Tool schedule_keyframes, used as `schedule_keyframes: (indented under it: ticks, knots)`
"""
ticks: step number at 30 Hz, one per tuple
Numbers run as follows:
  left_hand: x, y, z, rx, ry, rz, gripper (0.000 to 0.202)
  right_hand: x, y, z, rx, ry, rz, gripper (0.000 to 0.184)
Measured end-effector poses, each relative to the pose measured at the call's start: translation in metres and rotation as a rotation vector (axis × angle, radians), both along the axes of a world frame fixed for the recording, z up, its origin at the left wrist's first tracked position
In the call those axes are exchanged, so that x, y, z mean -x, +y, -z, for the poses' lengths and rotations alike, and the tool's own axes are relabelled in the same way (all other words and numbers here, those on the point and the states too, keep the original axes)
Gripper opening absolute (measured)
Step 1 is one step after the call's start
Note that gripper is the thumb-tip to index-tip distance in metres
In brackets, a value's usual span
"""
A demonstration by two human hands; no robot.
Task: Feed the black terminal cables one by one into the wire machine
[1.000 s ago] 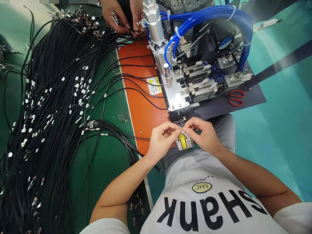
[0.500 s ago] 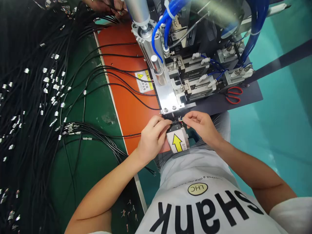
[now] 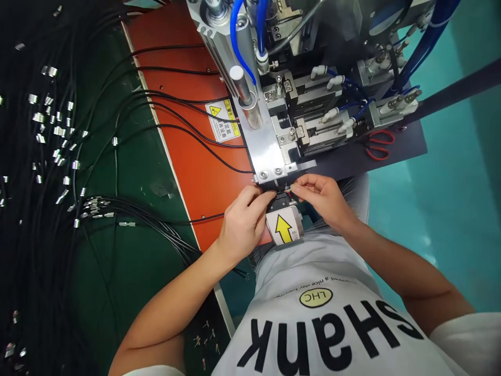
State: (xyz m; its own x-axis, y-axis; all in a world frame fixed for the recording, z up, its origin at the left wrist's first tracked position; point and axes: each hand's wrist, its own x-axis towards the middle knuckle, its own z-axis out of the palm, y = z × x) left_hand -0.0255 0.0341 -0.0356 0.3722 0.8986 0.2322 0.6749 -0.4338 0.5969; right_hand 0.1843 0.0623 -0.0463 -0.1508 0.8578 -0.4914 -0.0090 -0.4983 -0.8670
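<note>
My left hand (image 3: 245,222) is closed on a black cable (image 3: 211,216), which runs in from the left across the orange plate and passes behind the hand. Its thumb and forefinger pinch at the front edge of the machine (image 3: 263,151). Just to the right, my right hand (image 3: 323,198) is closed too, its thumb and forefinger pinching thin coloured wires (image 3: 288,189) at the cable's end. Both sets of fingertips sit close together, over a small black fixture (image 3: 278,202) behind a white block with a yellow arrow (image 3: 284,228).
Several black cables cross the orange plate (image 3: 178,172) into the machine. On the green table (image 3: 148,183) lie a bundle of cables (image 3: 129,209) and many more with silvery ends. Red-handled scissors (image 3: 379,145) lie right of the machine. Blue air hoses (image 3: 425,47) hang above.
The view has shifted, moving the machine's upper part and the cables up and left. Another person's hands at the top are out of view. Coloured wires show more clearly at my right fingertips.
</note>
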Motion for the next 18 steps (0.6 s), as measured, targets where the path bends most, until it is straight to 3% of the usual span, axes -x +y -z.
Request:
schedule_keyframes:
  ticks: [18]
  knots:
    - [-0.0030, 0.0026, -0.0008, 0.014, 0.094, 0.051, 0.035, -0.0012, -0.0015, 0.0034, -0.046, -0.026, -0.005, 0.020]
